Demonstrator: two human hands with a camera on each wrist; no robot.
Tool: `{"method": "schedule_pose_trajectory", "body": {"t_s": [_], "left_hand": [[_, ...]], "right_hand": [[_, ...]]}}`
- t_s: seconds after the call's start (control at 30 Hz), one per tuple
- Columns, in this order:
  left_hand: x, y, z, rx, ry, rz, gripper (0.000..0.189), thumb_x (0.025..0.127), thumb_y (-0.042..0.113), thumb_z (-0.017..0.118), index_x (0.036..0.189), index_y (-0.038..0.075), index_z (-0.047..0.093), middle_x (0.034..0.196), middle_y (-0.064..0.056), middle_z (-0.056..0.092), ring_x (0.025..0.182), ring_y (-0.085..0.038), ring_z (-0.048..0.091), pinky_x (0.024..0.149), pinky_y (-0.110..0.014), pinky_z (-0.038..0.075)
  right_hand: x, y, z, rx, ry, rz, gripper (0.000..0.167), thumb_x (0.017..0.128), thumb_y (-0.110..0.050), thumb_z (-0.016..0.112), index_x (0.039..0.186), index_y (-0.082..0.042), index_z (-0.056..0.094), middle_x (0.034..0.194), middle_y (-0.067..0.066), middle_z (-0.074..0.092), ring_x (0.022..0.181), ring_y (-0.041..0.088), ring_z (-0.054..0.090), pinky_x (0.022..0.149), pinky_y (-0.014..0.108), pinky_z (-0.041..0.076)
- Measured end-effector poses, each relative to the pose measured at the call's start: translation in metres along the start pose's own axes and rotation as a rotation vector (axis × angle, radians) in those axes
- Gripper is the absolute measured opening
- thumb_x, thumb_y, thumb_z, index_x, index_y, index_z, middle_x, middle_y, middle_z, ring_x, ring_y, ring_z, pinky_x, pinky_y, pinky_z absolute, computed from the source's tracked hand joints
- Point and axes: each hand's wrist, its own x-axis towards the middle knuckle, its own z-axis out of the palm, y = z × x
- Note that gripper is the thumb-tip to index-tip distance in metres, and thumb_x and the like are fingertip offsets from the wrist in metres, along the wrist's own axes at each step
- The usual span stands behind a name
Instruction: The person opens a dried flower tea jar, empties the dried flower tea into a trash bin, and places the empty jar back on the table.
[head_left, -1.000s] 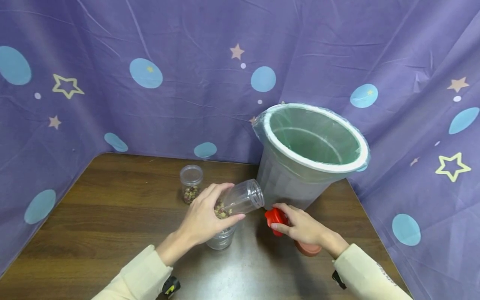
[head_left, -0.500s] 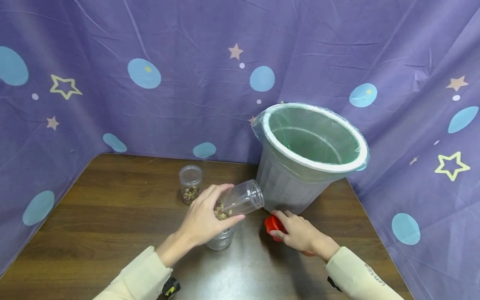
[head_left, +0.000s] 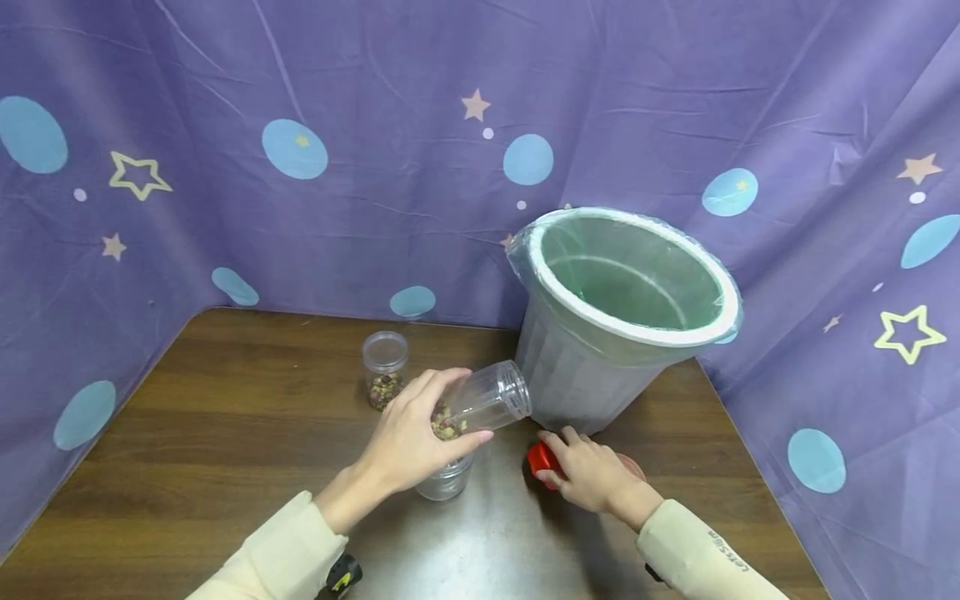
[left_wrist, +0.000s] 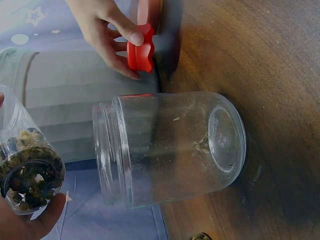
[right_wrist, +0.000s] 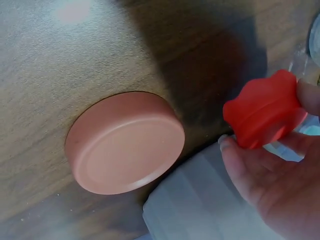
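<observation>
My left hand (head_left: 408, 437) grips a clear plastic jar (head_left: 487, 400), tipped so its open mouth points right. Dried flower tea (left_wrist: 32, 167) lies in its lower end. Just beneath, a wider clear glass jar (left_wrist: 170, 150) stands uncapped on the table, with a few bits at its bottom; the head view shows only part of it. Between thumb and fingers, my right hand (head_left: 592, 479) holds a red scalloped lid (right_wrist: 265, 112) low over the table, in front of the bin. A round pink lid (right_wrist: 127, 145) lies on the wood nearby, partly hidden by that hand in the head view.
A tall grey bin (head_left: 577, 375) lined with a clear bag stands at the back right. Behind my left hand is a clear-lidded jar (head_left: 386, 354) with dried flowers. Purple patterned cloth (head_left: 390, 167) encloses the wooden table (head_left: 225, 433) at the back and sides.
My right hand has shifted a little left and nearer to me with the red lid, turning slightly. The left hand and its tilted jar have stayed almost still.
</observation>
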Motion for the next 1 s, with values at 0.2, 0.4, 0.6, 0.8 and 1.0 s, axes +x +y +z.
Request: {"method": "schedule_pose_trajectory", "body": {"t_s": [0.2,0.4,0.6,0.8,1.0], "left_hand": [[-0.001,0.0,-0.001,0.005,0.006,0.003,0.075,0.07,0.052,0.083,0.132,0.018,0.058,0.119,0.002,0.066,0.109,-0.015,0.063,0.096,-0.039,0.052],[-0.001,0.001,-0.002,0.002,0.012,0.005,0.075,0.071,0.052,0.082,0.133,0.019,0.057,0.119,0.002,0.066,0.109,-0.015,0.063,0.096,-0.039,0.052],[-0.002,0.001,-0.002,-0.009,0.0,0.001,0.075,0.072,0.052,0.082,0.134,0.019,0.055,0.119,0.001,0.066,0.108,-0.015,0.063,0.093,-0.038,0.053],[-0.002,0.001,-0.002,-0.014,-0.009,-0.006,0.075,0.072,0.052,0.081,0.135,0.019,0.055,0.12,0.002,0.065,0.11,-0.015,0.063,0.094,-0.039,0.053],[-0.002,0.001,-0.001,-0.013,-0.009,-0.006,0.075,0.072,0.052,0.081,0.135,0.019,0.055,0.12,0.002,0.066,0.109,-0.015,0.063,0.093,-0.039,0.053]], "right_hand": [[0.0,-0.003,0.01,-0.16,0.103,-0.067,0.05,0.09,-0.039,0.067,0.129,-0.008,0.056,0.099,0.01,0.061,0.077,0.026,0.062,0.061,0.041,0.053],[0.0,-0.005,0.017,-0.247,0.162,-0.098,0.053,0.087,-0.039,0.07,0.127,-0.008,0.055,0.095,0.01,0.059,0.076,0.027,0.061,0.061,0.04,0.053],[-0.002,-0.004,0.022,-0.273,0.177,-0.087,0.054,0.086,-0.04,0.071,0.127,-0.008,0.055,0.094,0.01,0.058,0.076,0.028,0.061,0.06,0.04,0.052],[-0.001,-0.002,0.024,-0.27,0.171,-0.099,0.054,0.086,-0.039,0.072,0.126,-0.008,0.056,0.095,0.01,0.058,0.078,0.028,0.061,0.064,0.039,0.053],[-0.001,0.0,0.029,-0.279,0.158,-0.104,0.055,0.085,-0.041,0.072,0.127,-0.008,0.058,0.097,0.01,0.059,0.079,0.026,0.061,0.067,0.039,0.054]]}}
